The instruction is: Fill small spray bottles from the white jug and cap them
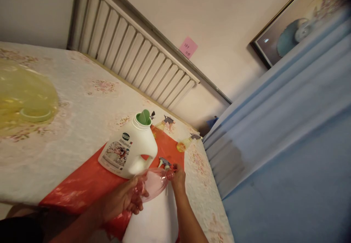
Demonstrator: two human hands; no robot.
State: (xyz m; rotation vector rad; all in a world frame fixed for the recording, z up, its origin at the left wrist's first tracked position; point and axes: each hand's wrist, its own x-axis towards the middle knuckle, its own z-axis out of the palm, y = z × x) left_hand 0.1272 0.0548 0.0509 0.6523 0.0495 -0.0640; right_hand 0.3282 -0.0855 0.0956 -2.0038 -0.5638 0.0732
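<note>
Pale radiator [128, 40] along a beige wall [222, 19], blue curtain [285, 151], framed picture [298, 25]

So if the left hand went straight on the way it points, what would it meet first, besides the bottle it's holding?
Probably the right hand, at the neck end of the pink bottle that the left hand holds. Depth is unclear, so it might pass above or below.

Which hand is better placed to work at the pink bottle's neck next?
Probably the right. The right hand is at the neck, close to a grey spray head, while the left hand supports the pink bottle at its other end.
</note>
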